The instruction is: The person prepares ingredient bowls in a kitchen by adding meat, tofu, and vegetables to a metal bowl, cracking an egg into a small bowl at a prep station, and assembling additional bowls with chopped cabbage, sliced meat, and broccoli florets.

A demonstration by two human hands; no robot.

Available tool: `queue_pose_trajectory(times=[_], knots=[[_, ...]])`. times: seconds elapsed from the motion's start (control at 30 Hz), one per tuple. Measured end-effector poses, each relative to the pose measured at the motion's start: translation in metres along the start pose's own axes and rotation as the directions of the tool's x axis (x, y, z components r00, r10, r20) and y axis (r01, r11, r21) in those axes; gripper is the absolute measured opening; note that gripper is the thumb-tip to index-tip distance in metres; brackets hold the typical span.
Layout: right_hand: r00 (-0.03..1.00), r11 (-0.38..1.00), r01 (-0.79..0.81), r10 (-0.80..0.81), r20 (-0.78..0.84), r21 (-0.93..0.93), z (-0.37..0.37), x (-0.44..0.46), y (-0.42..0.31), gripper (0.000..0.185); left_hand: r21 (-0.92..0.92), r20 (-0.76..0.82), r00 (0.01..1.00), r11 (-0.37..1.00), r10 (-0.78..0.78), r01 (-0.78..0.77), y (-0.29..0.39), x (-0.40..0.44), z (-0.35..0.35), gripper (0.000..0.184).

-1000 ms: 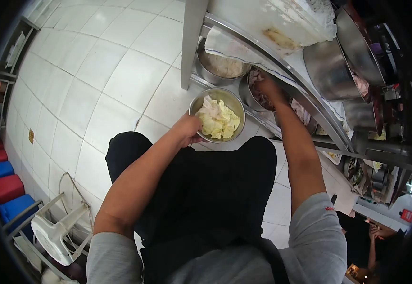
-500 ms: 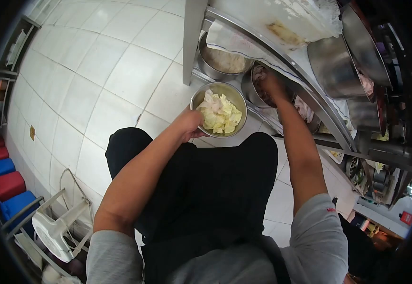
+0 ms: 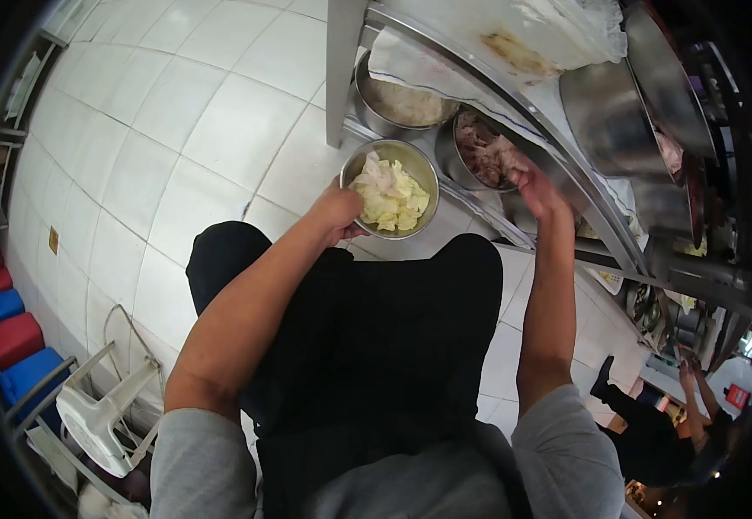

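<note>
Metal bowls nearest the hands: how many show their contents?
3: a bowl of leaves in the left hand; on the lower shelf, a pale-food bowl and, at the right hand, a meat bowl. Another may be hidden behind that hand.

Comm. kitchen, w/ steel pots (image 3: pixel 602 108), metal shelving (image 3: pixel 341 78), meat (image 3: pixel 482 147) & tiled flr (image 3: pixel 211 108) (all white).

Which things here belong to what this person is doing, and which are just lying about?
In use:
- bowl of leaves, in the left hand
- meat in the pot, at the right hand

Seemingly just lying about:
- red container
- blue container
- white cloth
</note>
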State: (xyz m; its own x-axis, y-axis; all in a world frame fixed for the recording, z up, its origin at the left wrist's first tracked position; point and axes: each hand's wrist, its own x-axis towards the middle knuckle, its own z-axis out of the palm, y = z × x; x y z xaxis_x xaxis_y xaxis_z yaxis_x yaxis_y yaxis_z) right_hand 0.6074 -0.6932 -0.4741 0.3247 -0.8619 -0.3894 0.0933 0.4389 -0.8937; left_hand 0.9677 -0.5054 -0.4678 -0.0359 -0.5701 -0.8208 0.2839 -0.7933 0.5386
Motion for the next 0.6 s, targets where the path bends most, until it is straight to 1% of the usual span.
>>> queue_pose_trajectory(times=[0.03,0.07,0.1,0.13,0.17,0.2,0.23,0.27,0.3,0.37,0.4,0.5,0.57,0.6], knots=[[0.985,1.0,0.015,-0.014,0.172,-0.003,0.035,-0.02,-0.01,0.039,-0.015,0.014,1.0,1.0,0.019,-0.019,0.002,-0.003,0.001,0.063],[0.942,1.0,0.031,-0.028,0.335,-0.003,0.075,-0.04,-0.019,0.041,-0.028,0.032,0.999,0.999,0.037,-0.036,0.002,-0.005,0.001,0.063],[0.96,0.983,0.02,0.032,0.279,-0.182,0.109,-0.052,-0.019,0.043,-0.016,0.027,0.999,1.0,0.022,-0.021,-0.001,-0.001,-0.001,0.063],[0.974,0.934,-0.001,0.081,0.21,-0.356,0.137,-0.059,-0.016,0.046,-0.002,0.023,1.0,1.0,0.008,-0.008,-0.004,0.008,-0.004,0.063],[0.958,0.862,0.04,0.11,0.264,-0.505,0.16,-0.062,-0.011,0.044,0.011,0.021,1.0,1.0,-0.006,0.005,-0.006,0.013,-0.005,0.063],[0.939,0.766,0.088,0.15,0.311,-0.636,0.173,-0.064,-0.008,0.042,-0.003,0.012,1.0,1.0,0.017,-0.017,-0.005,0.01,-0.002,0.061],[0.946,0.565,0.272,-0.007,0.325,-0.779,0.172,-0.064,-0.001,0.037,-0.02,0.0,0.999,0.999,0.039,-0.039,-0.005,0.007,0.0,0.06],[0.913,0.301,0.409,-0.153,0.379,-0.862,0.17,-0.058,0.008,0.033,-0.039,-0.018,0.998,0.997,0.062,-0.063,-0.004,0.005,-0.001,0.059],[0.844,0.004,0.483,-0.27,0.464,-0.876,0.176,-0.057,0.01,0.029,-0.051,-0.044,0.995,0.995,0.086,-0.088,-0.004,0.002,-0.001,0.056],[0.922,0.27,0.377,-0.202,0.33,-0.886,0.181,-0.057,0.001,0.027,-0.071,-0.092,0.987,0.988,0.132,-0.138,-0.005,-0.002,0.001,0.051],[0.953,0.392,0.301,-0.156,0.26,-0.869,0.183,-0.06,-0.005,0.026,-0.07,-0.097,0.987,0.988,0.128,-0.135,-0.008,-0.002,-0.001,0.046],[0.91,0.382,0.413,-0.201,0.362,-0.827,0.169,-0.055,-0.009,0.025,-0.076,-0.102,0.985,0.986,0.137,-0.145,-0.009,-0.003,-0.01,0.032],[0.881,0.558,0.47,-0.348,0.321,-0.684,0.16,-0.039,0.01,0.027,-0.083,-0.097,0.984,0.984,0.148,-0.156,-0.003,-0.019,-0.014,0.024],[0.864,0.631,0.499,-0.415,0.284,-0.594,0.166,-0.037,0.009,0.028,-0.124,-0.084,0.986,0.98,0.146,-0.156,-0.003,-0.024,-0.017,0.022]])
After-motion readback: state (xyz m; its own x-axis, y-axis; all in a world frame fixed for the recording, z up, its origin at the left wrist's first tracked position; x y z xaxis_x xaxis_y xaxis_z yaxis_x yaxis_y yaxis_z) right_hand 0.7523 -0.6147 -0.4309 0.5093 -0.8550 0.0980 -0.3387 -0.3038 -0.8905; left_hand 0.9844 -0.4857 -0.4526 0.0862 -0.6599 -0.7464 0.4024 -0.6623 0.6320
